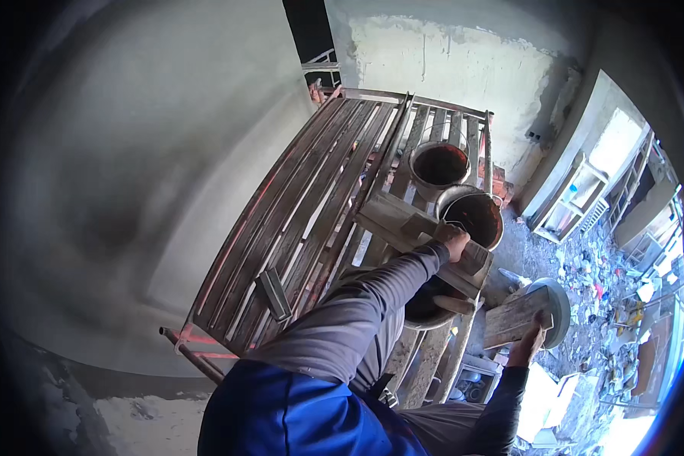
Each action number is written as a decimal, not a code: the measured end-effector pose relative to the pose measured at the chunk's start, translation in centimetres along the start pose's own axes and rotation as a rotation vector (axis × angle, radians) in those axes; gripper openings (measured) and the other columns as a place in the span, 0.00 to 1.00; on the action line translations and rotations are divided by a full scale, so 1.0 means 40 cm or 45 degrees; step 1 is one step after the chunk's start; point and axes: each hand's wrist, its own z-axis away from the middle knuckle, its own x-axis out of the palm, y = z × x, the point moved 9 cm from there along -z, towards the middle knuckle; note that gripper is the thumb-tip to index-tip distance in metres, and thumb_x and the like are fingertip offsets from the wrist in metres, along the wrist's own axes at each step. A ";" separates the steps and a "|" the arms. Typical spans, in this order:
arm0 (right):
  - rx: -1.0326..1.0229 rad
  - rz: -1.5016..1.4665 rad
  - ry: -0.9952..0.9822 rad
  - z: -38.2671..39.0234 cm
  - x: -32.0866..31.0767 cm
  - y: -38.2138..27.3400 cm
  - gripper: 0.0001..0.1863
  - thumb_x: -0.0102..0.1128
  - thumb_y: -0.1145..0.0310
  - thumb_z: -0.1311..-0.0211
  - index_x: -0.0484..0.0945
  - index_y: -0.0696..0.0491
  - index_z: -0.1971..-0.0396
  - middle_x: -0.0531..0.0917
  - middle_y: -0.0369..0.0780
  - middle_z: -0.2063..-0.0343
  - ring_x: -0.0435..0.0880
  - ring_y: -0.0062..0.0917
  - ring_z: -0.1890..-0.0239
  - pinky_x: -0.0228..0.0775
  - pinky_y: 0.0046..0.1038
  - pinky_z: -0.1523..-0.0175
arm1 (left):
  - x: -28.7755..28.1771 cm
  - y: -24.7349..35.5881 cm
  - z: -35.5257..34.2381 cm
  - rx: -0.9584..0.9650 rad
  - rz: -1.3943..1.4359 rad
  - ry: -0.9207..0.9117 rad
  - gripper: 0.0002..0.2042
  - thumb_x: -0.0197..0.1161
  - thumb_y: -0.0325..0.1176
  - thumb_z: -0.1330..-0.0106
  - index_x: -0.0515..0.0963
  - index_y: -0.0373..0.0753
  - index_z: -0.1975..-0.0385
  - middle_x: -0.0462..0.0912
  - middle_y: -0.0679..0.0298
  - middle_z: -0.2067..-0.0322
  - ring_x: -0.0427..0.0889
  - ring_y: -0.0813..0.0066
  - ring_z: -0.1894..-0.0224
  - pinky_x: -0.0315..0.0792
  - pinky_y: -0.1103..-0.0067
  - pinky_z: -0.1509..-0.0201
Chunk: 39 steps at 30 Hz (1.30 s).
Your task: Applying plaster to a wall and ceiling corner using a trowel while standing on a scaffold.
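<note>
My left hand [454, 242] is closed around the upper part of a long, mortar-stained wooden board [391, 216], which slants over the buckets. Its grip is partly hidden by the fingers. Farther right and lower, my right hand [536, 336] grips the edge of a flat wooden board [505, 323]. Behind that board is a round grey tub [558, 304]. Two dirty buckets, a far one [439, 163] and a nearer one [471, 216], stand just beyond my left hand. Another dark bucket [425, 308] sits below it, partly covered by my arm.
A slatted scaffold platform [311, 182] with gaps between its planks stretches ahead and left. On it lies a small grooved block [273, 295]. A smooth plastered wall [152, 190] rises at the left. Rubble and litter cover the floor [585, 304] far below on the right.
</note>
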 end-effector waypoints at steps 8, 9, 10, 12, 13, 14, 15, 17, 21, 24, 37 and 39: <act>-0.054 0.035 -0.038 -0.005 -0.002 -0.004 0.33 0.59 0.51 0.41 0.67 0.60 0.44 0.74 0.44 0.51 0.74 0.32 0.49 0.65 0.35 0.44 | 0.000 -0.005 0.001 -0.009 -0.030 0.037 0.11 0.60 0.33 0.52 0.79 0.45 0.67 0.83 0.60 0.65 0.81 0.61 0.57 0.66 0.60 0.51; -0.054 0.037 -0.036 -0.003 0.000 -0.008 0.33 0.59 0.51 0.41 0.67 0.60 0.44 0.74 0.44 0.51 0.74 0.32 0.49 0.65 0.35 0.44 | -0.004 -0.003 0.002 -0.008 -0.027 0.036 0.11 0.60 0.33 0.52 0.79 0.45 0.67 0.83 0.60 0.65 0.81 0.61 0.57 0.66 0.60 0.51; -0.032 0.032 -0.014 0.000 0.001 -0.008 0.32 0.59 0.51 0.40 0.67 0.60 0.44 0.74 0.44 0.51 0.74 0.32 0.49 0.65 0.35 0.44 | -0.009 0.000 0.005 0.003 -0.025 0.037 0.11 0.60 0.33 0.52 0.79 0.45 0.67 0.83 0.60 0.65 0.82 0.61 0.57 0.67 0.61 0.51; -0.008 0.029 0.007 0.008 0.006 -0.014 0.32 0.58 0.51 0.40 0.66 0.60 0.44 0.74 0.44 0.50 0.74 0.32 0.49 0.64 0.35 0.44 | -0.018 0.004 0.008 0.013 -0.020 0.035 0.11 0.60 0.33 0.52 0.79 0.45 0.67 0.83 0.59 0.65 0.82 0.61 0.57 0.67 0.61 0.52; -0.011 0.030 0.002 0.013 0.012 -0.020 0.32 0.58 0.52 0.40 0.66 0.60 0.44 0.74 0.44 0.50 0.74 0.32 0.49 0.64 0.34 0.44 | -0.022 0.005 0.010 0.011 0.024 0.030 0.10 0.62 0.33 0.53 0.79 0.44 0.68 0.83 0.57 0.65 0.82 0.61 0.57 0.69 0.61 0.52; -0.014 0.031 -0.004 0.015 0.013 -0.023 0.32 0.58 0.52 0.39 0.66 0.60 0.43 0.73 0.44 0.50 0.74 0.32 0.49 0.64 0.34 0.44 | -0.025 0.006 0.012 0.010 0.069 0.025 0.10 0.63 0.33 0.54 0.80 0.43 0.70 0.83 0.55 0.65 0.82 0.60 0.58 0.71 0.60 0.53; -0.016 0.033 -0.007 0.015 0.014 -0.024 0.32 0.58 0.52 0.39 0.66 0.60 0.43 0.73 0.44 0.50 0.74 0.32 0.49 0.64 0.34 0.44 | -0.026 0.005 0.012 0.007 0.071 0.027 0.10 0.63 0.33 0.54 0.80 0.43 0.70 0.83 0.55 0.65 0.82 0.60 0.58 0.71 0.60 0.53; 0.003 -0.020 -0.038 0.014 0.019 -0.020 0.31 0.58 0.54 0.39 0.66 0.60 0.43 0.73 0.44 0.50 0.74 0.32 0.49 0.64 0.34 0.44 | -0.025 0.004 0.013 0.007 0.007 0.032 0.11 0.61 0.32 0.53 0.79 0.44 0.68 0.83 0.58 0.66 0.82 0.61 0.58 0.69 0.63 0.53; 0.047 -0.034 0.008 0.006 0.005 -0.003 0.31 0.59 0.55 0.40 0.66 0.60 0.43 0.73 0.44 0.50 0.74 0.33 0.48 0.64 0.35 0.43 | -0.014 -0.003 0.007 -0.024 -0.023 0.026 0.10 0.61 0.32 0.53 0.79 0.44 0.69 0.83 0.58 0.66 0.82 0.61 0.58 0.69 0.63 0.53; 0.068 -0.018 0.032 0.004 0.007 0.004 0.31 0.59 0.55 0.40 0.65 0.61 0.43 0.73 0.44 0.49 0.74 0.33 0.48 0.65 0.35 0.44 | -0.004 -0.015 0.006 -0.012 0.016 0.044 0.10 0.61 0.31 0.53 0.80 0.44 0.70 0.84 0.59 0.66 0.82 0.61 0.58 0.69 0.62 0.52; 0.058 -0.010 0.027 0.006 0.017 -0.005 0.33 0.59 0.54 0.40 0.64 0.61 0.42 0.73 0.46 0.49 0.75 0.35 0.50 0.68 0.36 0.45 | -0.007 -0.011 0.007 -0.027 0.029 0.043 0.09 0.60 0.31 0.53 0.80 0.45 0.70 0.84 0.58 0.66 0.82 0.60 0.57 0.67 0.59 0.49; 0.057 -0.001 0.047 0.006 0.010 -0.004 0.33 0.59 0.54 0.40 0.63 0.61 0.42 0.73 0.46 0.49 0.75 0.35 0.50 0.68 0.36 0.45 | -0.010 -0.009 0.009 -0.029 0.017 0.054 0.09 0.60 0.31 0.53 0.80 0.45 0.70 0.84 0.59 0.66 0.82 0.61 0.57 0.67 0.59 0.48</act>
